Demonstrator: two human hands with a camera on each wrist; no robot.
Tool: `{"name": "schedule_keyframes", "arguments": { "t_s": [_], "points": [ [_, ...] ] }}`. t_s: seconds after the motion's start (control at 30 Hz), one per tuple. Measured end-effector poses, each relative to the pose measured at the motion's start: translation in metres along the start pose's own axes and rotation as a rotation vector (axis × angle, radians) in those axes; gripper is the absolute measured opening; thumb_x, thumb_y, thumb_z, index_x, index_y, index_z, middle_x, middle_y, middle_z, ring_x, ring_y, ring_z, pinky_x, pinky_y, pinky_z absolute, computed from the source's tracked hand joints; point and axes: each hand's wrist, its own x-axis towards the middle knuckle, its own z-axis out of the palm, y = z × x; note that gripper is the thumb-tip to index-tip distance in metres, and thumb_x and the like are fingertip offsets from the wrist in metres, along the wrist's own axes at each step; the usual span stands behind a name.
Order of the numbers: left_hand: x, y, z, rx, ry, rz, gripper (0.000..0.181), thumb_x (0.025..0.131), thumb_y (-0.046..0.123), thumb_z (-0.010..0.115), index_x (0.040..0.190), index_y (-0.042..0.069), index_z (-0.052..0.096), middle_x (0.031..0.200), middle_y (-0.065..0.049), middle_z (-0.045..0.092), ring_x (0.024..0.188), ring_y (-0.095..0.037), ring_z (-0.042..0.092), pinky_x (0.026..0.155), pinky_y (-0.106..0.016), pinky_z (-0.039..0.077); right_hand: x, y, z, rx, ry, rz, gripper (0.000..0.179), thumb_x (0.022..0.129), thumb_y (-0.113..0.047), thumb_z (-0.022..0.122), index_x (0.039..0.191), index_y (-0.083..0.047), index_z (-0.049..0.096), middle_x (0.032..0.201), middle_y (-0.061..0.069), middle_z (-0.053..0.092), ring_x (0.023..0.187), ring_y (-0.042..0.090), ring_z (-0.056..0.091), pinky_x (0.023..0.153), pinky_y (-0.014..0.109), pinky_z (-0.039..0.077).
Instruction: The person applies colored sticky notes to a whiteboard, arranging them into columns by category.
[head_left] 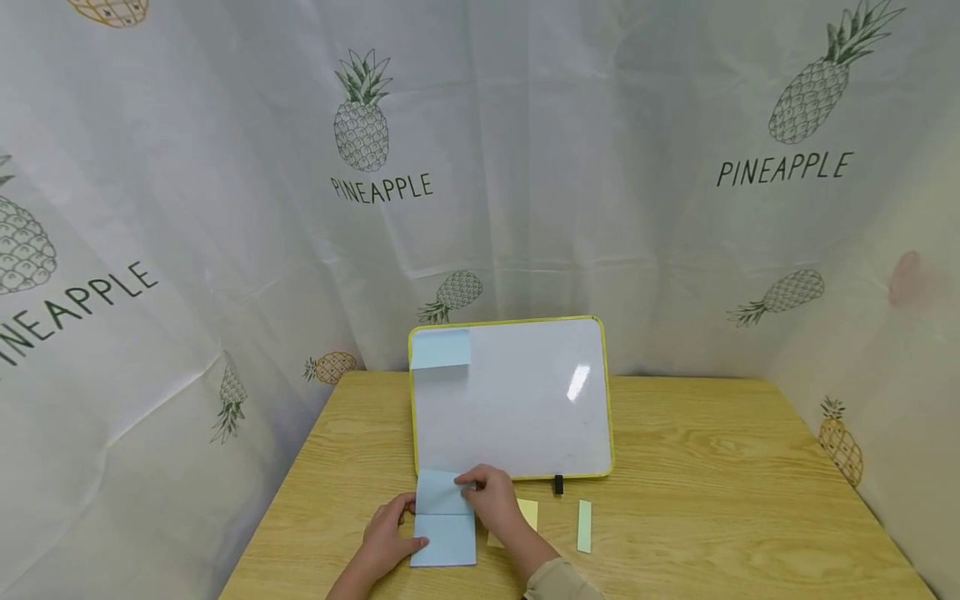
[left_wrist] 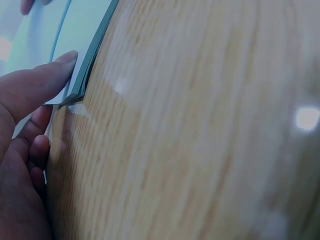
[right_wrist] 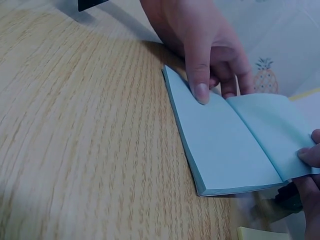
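A pad of light blue sticky notes (head_left: 444, 542) lies on the table just in front of the whiteboard. Its top sheet (head_left: 438, 493) is folded back toward the board, with a crease between sheet and pad. My left hand (head_left: 386, 537) holds the pad at its left side; in the left wrist view the thumb (left_wrist: 62, 70) presses on top while the fingers curl at the edge. The raised sheet's right corner is pinched between thumb and fingers of my right hand (head_left: 491, 500). That pinch also shows at the right edge of the right wrist view, fingertips (right_wrist: 310, 156) on the sheet.
A yellow-framed whiteboard (head_left: 525, 417) leans at the back, a blue sticky note (head_left: 441, 348) on its upper left corner. Below its frame is a small black object (head_left: 558, 485). Yellow notes (head_left: 529, 510) lie partly under my right forearm, with a pale green strip (head_left: 584, 527) farther right.
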Motion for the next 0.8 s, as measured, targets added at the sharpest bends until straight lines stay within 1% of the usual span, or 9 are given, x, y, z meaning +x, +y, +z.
{"name": "schedule_keyframes", "arguments": {
  "t_s": [0.3, 0.5, 0.6, 0.8],
  "points": [
    [-0.0013, 0.0002, 0.0002, -0.008, 0.013, 0.002, 0.065, 0.072, 0.023, 0.087, 0.125, 0.003, 0.054, 0.106, 0.004, 0.055, 0.093, -0.019, 0.048, 0.079, -0.038, 0.040, 0.0035, -0.0022, 0.0003, 0.006, 0.004, -0.002, 0.021, 0.080, 0.010, 0.071, 0.087, -0.010, 0.077, 0.086, -0.003, 0.067, 0.081, 0.013, 0.058, 0.068, 0.025, 0.050],
    [-0.0021, 0.0000, 0.0018, -0.010, 0.018, 0.016, 0.063, 0.072, 0.022, 0.087, 0.123, 0.005, 0.055, 0.105, 0.005, 0.055, 0.093, -0.018, 0.048, 0.080, -0.037, 0.041, 0.0029, -0.0023, -0.0032, 0.037, -0.003, 0.011, 0.020, 0.081, 0.010, 0.070, 0.088, -0.008, 0.077, 0.085, -0.003, 0.065, 0.074, 0.010, 0.053, 0.064, 0.024, 0.047],
    [-0.0023, -0.0004, 0.0023, -0.013, 0.024, 0.021, 0.063, 0.071, 0.022, 0.088, 0.122, 0.006, 0.055, 0.105, 0.006, 0.056, 0.093, -0.018, 0.049, 0.080, -0.036, 0.041, 0.0035, -0.0024, -0.0051, 0.059, -0.007, 0.004, 0.019, 0.082, 0.009, 0.070, 0.089, -0.008, 0.077, 0.085, -0.002, 0.065, 0.072, 0.010, 0.050, 0.062, 0.024, 0.046],
    [-0.0007, -0.0021, 0.0017, -0.012, 0.025, 0.024, 0.069, 0.071, 0.023, 0.088, 0.127, 0.004, 0.052, 0.107, 0.006, 0.057, 0.094, -0.018, 0.051, 0.082, -0.037, 0.042, 0.0047, -0.0027, -0.0088, 0.083, -0.013, 0.024, 0.018, 0.083, 0.006, 0.071, 0.092, -0.009, 0.077, 0.085, -0.001, 0.063, 0.070, 0.011, 0.050, 0.060, 0.024, 0.045]
  ]
}}
